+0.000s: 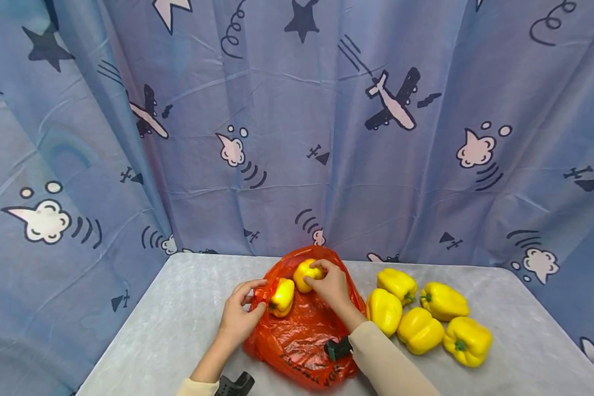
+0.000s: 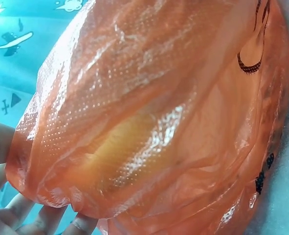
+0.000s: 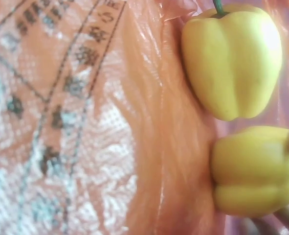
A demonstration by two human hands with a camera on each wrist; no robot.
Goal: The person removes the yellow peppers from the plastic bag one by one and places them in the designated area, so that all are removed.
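Observation:
A red plastic bag (image 1: 307, 330) lies spread open on the table, dark print along its near side. My left hand (image 1: 241, 311) pinches the bag's left edge between thumb and fingers. Inside sit two yellow bell peppers: one bell pepper (image 1: 282, 297) close by the left hand, the other pepper (image 1: 305, 275) farther back. My right hand (image 1: 333, 283) grips that farther one, thumb and fingertips around it. In the right wrist view both show, the held pepper (image 3: 256, 171) below and the loose pepper (image 3: 234, 61) with its green stem above. Through the film in the left wrist view, a yellow patch (image 2: 120, 152) shows.
Several more yellow bell peppers (image 1: 421, 330) are grouped to the right of the bag. The table (image 1: 188, 308) has a pale cover. A blue patterned curtain (image 1: 277, 165) hangs behind the table's far edge and along its left side.

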